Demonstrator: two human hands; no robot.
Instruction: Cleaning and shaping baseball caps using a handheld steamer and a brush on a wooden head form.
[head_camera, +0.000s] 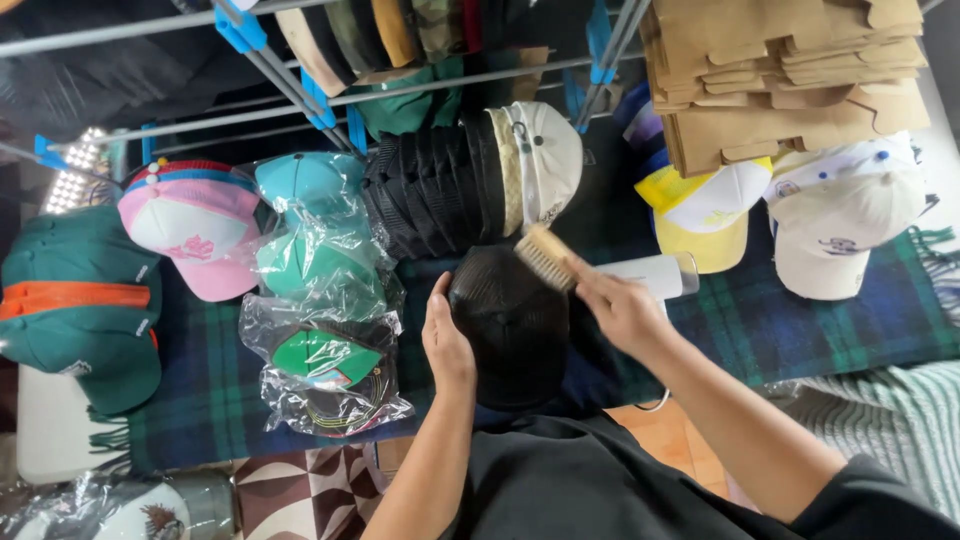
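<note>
A black mesh-backed cap (512, 320) lies on the plaid blanket (780, 320) in front of me. My left hand (446, 335) grips its left side and holds it steady. My right hand (620, 305) is closed on the handle of a small wooden brush (546, 257), whose pale bristles rest against the upper right of the cap.
A row of stacked black and cream caps (470, 180) stands behind. Bagged teal caps (320, 250), a pink cap (195, 225) and green caps (80, 300) lie left. Yellow (705, 215) and cream caps (840, 225) sit right, under folded cardboard boxes (780, 70). A white cylinder (650, 275) lies behind my right hand.
</note>
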